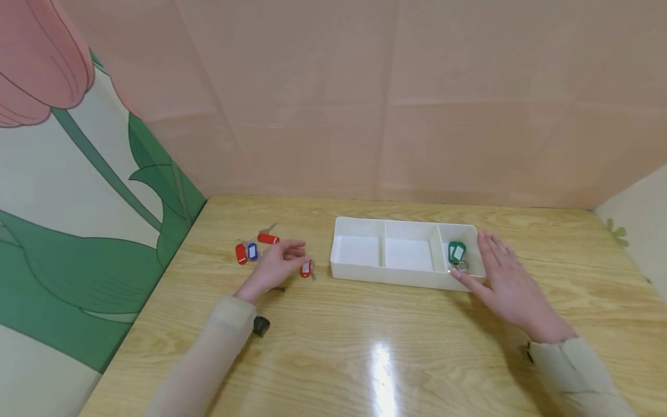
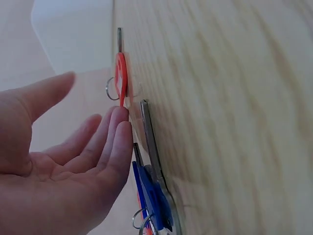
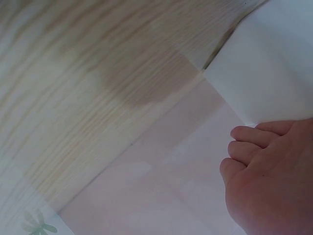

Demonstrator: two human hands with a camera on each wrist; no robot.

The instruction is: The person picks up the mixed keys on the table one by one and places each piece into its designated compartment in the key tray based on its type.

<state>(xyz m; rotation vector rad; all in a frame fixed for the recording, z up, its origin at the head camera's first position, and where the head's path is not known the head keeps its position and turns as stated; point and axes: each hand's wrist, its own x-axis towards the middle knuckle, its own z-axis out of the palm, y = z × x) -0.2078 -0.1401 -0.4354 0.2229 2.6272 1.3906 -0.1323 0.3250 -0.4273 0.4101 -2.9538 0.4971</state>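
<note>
Your left hand [image 1: 277, 267] has its thumb apart from its loosely bent fingers, tips at the red key tag [image 1: 305, 270] nearest the white box [image 1: 396, 276] on the table [image 1: 323, 341], while your right hand [image 1: 513, 294], thumb spread, fingers straight, rests against the box's right end.

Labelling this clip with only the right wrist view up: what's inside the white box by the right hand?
Observer: Green tags lie in its rightmost compartment, as the head view shows.
Operator: And off to the left?
Observer: The left hand is at a red tag; the left wrist view shows its thumb apart from the tag.
Operator: Any more out there?
Observer: Yes, left of the white box are at least two other red tags and a blue tag.
</note>
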